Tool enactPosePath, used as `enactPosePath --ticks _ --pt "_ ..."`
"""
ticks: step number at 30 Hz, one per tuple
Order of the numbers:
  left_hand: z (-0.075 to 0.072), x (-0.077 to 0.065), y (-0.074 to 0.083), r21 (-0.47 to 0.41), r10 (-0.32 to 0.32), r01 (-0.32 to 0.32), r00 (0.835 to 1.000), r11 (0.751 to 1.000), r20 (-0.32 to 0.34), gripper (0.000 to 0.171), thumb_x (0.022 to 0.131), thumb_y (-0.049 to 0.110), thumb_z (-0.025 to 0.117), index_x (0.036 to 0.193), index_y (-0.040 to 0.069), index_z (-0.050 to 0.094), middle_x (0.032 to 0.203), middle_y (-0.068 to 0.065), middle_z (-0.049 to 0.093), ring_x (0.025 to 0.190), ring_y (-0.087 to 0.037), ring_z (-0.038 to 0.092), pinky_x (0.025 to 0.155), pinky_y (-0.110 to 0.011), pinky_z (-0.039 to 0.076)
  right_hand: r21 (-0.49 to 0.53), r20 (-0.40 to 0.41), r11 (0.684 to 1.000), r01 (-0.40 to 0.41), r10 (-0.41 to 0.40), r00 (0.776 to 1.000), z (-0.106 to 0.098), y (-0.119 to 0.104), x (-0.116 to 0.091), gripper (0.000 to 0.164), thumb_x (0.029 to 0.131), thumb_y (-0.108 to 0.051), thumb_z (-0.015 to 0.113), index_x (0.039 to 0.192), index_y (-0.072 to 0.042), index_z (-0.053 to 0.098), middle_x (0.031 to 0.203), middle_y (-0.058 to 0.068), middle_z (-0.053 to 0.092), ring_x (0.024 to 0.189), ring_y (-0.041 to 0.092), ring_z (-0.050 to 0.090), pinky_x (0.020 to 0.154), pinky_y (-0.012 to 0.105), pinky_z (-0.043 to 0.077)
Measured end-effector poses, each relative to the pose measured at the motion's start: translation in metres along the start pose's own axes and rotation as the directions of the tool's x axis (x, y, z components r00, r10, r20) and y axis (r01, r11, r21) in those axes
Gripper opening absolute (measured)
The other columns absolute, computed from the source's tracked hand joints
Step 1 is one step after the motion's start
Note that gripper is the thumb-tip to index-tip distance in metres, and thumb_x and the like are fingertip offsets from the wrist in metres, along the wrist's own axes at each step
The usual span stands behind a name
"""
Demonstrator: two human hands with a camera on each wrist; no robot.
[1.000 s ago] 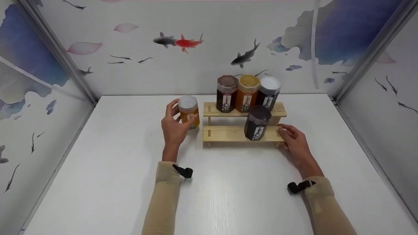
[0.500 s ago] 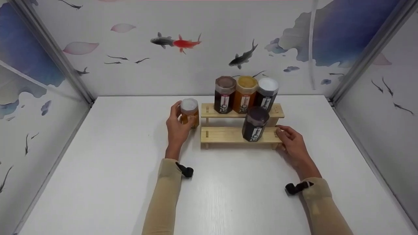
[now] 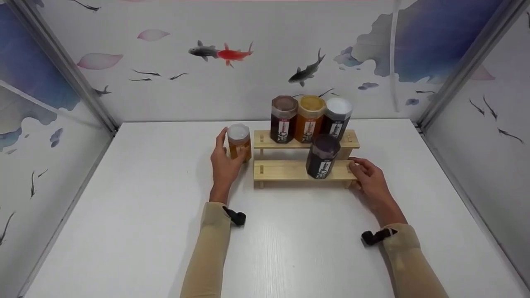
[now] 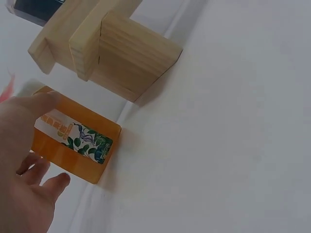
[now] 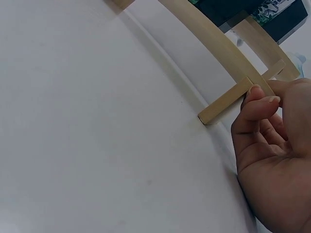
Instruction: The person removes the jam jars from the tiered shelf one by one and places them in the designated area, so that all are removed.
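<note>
1. Clock on the wooden rack (image 3: pixel 283 170), twelve toward the patterned wall (image 3: pixel 248 93): here's the left hand (image 3: pixel 225 163) between nine and ten, curved around an amber jar (image 3: pixel 239 142), thumb across its near side!
2. That jar stands upright just beside the rack, a slim gap between them; whether its base bears on the white table (image 3: pixel 269 248), I can't tell.
3. Left wrist view: a leafy printed label (image 4: pixel 75 136) shows below the thumb.
4. Over between three and four, the right hand (image 3: pixel 370 180) has a narrow pinch on the lower shelf's end, fingers bent.
5. Top shelf, three jars in a close row: brown-lidded jar (image 3: pixel 284 120) at eleven, yellow-lidded jar (image 3: pixel 309 120) at twelve, white-lidded jar (image 3: pixel 337 120) at one.
6. Lower shelf: a dark jar (image 3: pixel 323 157), toward three o'clock from that shelf's middle.
</note>
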State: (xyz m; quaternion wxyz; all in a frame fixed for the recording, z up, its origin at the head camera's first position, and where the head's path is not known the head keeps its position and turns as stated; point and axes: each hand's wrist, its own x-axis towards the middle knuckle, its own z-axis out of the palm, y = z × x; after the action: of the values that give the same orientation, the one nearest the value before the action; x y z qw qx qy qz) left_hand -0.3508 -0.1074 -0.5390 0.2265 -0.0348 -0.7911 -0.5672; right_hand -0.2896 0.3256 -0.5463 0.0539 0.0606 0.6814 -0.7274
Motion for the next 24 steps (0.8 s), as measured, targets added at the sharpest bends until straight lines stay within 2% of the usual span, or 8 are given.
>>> enactPosePath --ticks 3,7,10,13,17,20,24 --pt "-0.002 0.0 0.006 0.03 -0.003 0.004 0.999 1.0 -0.041 0.088 0.096 0.031 0.085 0.168 0.014 0.037 0.171 -0.008 0.044 0.162 -0.028 0.036 0.132 -0.053 0.034 0.012 0.001 1.0 0.013 -0.013 1.0 0.001 0.0 0.002 0.06 0.105 -0.043 0.07 0.152 -0.01 0.054 0.111 -0.001 0.063 0.08 0.005 0.062 0.055 0.018 0.045" --pt "-0.002 -0.003 0.022 0.025 0.019 -0.017 0.996 1.0 -0.089 0.083 0.097 0.039 0.082 0.165 0.015 0.041 0.168 -0.007 0.045 0.16 -0.026 0.038 0.132 -0.053 0.034 0.0 -0.004 1.0 0.014 -0.014 1.0 0.001 0.001 0.003 0.06 0.105 -0.043 0.07 0.153 -0.01 0.053 0.109 -0.001 0.063 0.078 0.005 0.062 0.055 0.017 0.045" --pt "0.003 -0.006 0.041 0.01 0.07 -0.069 0.992 0.998 -0.109 0.074 0.098 0.035 0.082 0.159 0.015 0.048 0.16 -0.009 0.052 0.153 -0.028 0.046 0.129 -0.054 0.038 -0.017 -0.005 1.0 0.003 -0.003 1.0 0.001 0.001 0.002 0.06 0.106 -0.043 0.068 0.155 -0.011 0.052 0.111 -0.002 0.063 0.08 0.005 0.061 0.056 0.018 0.046" --pt "0.013 -0.012 0.063 -0.004 0.155 -0.156 0.983 0.988 -0.1 0.061 0.099 0.026 0.082 0.152 0.012 0.056 0.152 -0.007 0.059 0.146 -0.025 0.052 0.125 -0.049 0.044 -0.017 0.003 1.0 -0.014 0.014 1.0 0.002 -0.005 -0.001 0.058 0.109 -0.04 0.066 0.156 -0.009 0.05 0.114 -0.002 0.063 0.082 0.005 0.062 0.058 0.018 0.047" --pt "0.031 -0.024 0.092 -0.038 0.246 -0.247 0.969 0.968 -0.014 0.044 0.1 0.021 0.08 0.14 0.01 0.065 0.14 -0.004 0.068 0.136 -0.018 0.06 0.118 -0.044 0.052 -0.014 0.013 1.0 -0.022 0.022 1.0 0.004 -0.008 -0.002 0.056 0.11 -0.037 0.064 0.156 -0.008 0.049 0.116 -0.002 0.065 0.084 0.005 0.063 0.059 0.019 0.048" --pt "0.049 -0.035 0.106 -0.069 0.266 -0.261 0.96 0.963 0.089 0.039 0.101 0.025 0.08 0.136 0.011 0.068 0.134 -0.004 0.072 0.129 -0.019 0.065 0.112 -0.044 0.056 -0.025 0.01 1.0 -0.016 0.017 1.0 0.001 -0.003 0.002 0.058 0.109 -0.041 0.065 0.156 -0.01 0.049 0.117 -0.002 0.065 0.085 0.005 0.063 0.059 0.019 0.047" --pt "0.071 -0.049 0.117 -0.109 0.269 -0.25 0.934 0.962 0.234 0.046 0.101 0.029 0.08 0.14 0.012 0.064 0.138 -0.008 0.07 0.129 -0.025 0.066 0.11 -0.04 0.058 -0.041 0.002 0.999 -0.011 0.012 1.0 -0.001 0.0 0.004 0.062 0.107 -0.046 0.066 0.156 -0.012 0.05 0.12 -0.002 0.064 0.087 0.004 0.064 0.06 0.018 0.048"
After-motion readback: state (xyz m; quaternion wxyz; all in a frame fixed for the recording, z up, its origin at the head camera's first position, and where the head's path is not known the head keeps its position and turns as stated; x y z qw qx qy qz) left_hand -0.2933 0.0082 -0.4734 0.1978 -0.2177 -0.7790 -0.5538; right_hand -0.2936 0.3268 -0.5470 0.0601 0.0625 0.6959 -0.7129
